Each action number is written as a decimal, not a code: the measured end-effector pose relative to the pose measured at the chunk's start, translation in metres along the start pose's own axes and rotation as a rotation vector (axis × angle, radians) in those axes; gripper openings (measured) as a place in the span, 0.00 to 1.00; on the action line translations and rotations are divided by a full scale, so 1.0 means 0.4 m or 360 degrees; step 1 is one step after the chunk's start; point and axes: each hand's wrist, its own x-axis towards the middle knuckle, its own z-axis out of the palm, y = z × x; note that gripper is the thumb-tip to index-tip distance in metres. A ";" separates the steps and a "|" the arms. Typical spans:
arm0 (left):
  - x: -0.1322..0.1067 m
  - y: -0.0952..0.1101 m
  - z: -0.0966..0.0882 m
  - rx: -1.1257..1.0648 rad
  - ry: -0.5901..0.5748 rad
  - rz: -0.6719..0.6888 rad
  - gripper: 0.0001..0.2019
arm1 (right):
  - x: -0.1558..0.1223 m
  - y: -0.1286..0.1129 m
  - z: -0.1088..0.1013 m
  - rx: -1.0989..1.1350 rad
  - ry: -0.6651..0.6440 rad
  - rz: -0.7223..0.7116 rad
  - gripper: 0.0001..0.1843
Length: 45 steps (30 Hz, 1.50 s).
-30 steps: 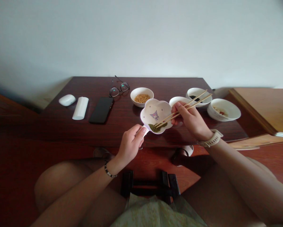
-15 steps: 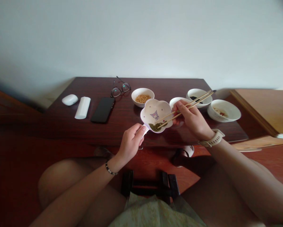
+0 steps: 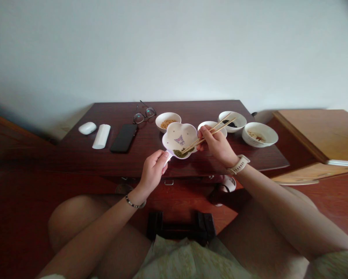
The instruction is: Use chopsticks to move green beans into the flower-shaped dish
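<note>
My left hand is closed round the short handle of a white flower-shaped bowl with a purple cartoon print. The bowl is tilted towards me, and small green beans lie gathered at its near side. In my right hand is a pair of chopsticks, their tips down among the green beans. Just behind that hand stands a white bowl, partly covered by it, its contents hidden. A bowl of yellow beans sits behind the flower-shaped bowl.
On the dark table are a bowl of black beans and a bowl with pale pieces at right. A phone, glasses, a white case and a rounded white object lie left. A wooden cabinet adjoins the right.
The view has shifted, so the table things appear moved. The chopstick tips have come closer together among the green beans. Both hands keep their holds.
</note>
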 end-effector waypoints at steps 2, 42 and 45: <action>0.001 -0.002 0.003 -0.0004 0.0005 0.0011 0.19 | 0.003 0.004 -0.003 0.0010 0.0020 -0.0016 0.24; 0.004 0.009 0.005 -0.0075 0.0045 -0.0107 0.19 | 0.012 -0.004 0.022 0.0183 -0.0111 0.0093 0.22; 0.006 0.010 0.004 -0.0088 0.0040 -0.0116 0.19 | 0.017 -0.017 0.018 0.0170 -0.0132 0.0042 0.22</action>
